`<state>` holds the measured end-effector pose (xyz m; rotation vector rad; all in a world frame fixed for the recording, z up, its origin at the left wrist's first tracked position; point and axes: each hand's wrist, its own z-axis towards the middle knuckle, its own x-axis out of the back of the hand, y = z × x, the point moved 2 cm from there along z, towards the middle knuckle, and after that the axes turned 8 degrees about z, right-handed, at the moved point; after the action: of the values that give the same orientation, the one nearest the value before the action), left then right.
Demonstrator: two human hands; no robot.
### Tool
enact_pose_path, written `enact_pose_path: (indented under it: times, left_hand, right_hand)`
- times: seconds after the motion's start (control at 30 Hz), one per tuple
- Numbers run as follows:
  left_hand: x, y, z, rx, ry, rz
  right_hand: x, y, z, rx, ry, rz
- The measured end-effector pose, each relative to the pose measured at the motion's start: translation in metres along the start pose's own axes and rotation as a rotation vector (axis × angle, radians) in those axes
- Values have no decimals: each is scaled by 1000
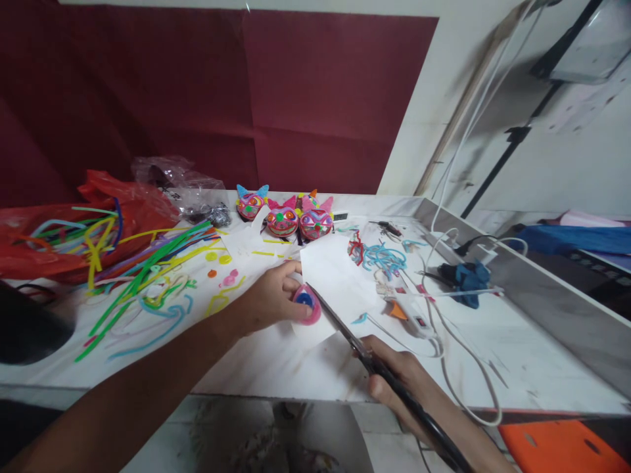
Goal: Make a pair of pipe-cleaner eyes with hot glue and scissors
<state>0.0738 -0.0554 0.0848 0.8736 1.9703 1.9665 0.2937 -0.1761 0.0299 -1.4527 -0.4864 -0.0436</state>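
Observation:
My left hand [276,295] grips a sheet of white paper [338,266], thumb on top near a pink teardrop-shaped piece with a blue coiled centre [306,303]. In my right hand [397,371] is a pair of long black-handled scissors [362,351]. Their blades point up and left, with the tip at the upper edge of the pink piece, against the paper. Whether the blades are apart is hard to see. Behind the paper stand several colourful animal-head figures, among them a pink-eared one [316,223] and a blue-eared one [251,202].
Coloured fuzzy stems [148,276] and a red plastic bag [118,197] lie on the left. Blue stem scraps [384,259], a white device with an orange tip [414,317] and a looping white cable [448,368] are on the right. A grey ledge [542,282] borders the table.

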Motion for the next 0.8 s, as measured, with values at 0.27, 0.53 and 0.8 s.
enact_pose_path:
  times: [0.27, 0.53, 0.8]
  left_hand:
    - [1, 0, 1, -1, -21, -11]
    - [5, 0, 2, 8, -38, 40]
    - [6, 0, 2, 9, -48, 77]
  right_hand:
    - [1, 2, 0, -24, 4, -13]
    - [5, 2, 2, -18, -70, 0]
    - [5, -1, 6, -10, -53, -61]
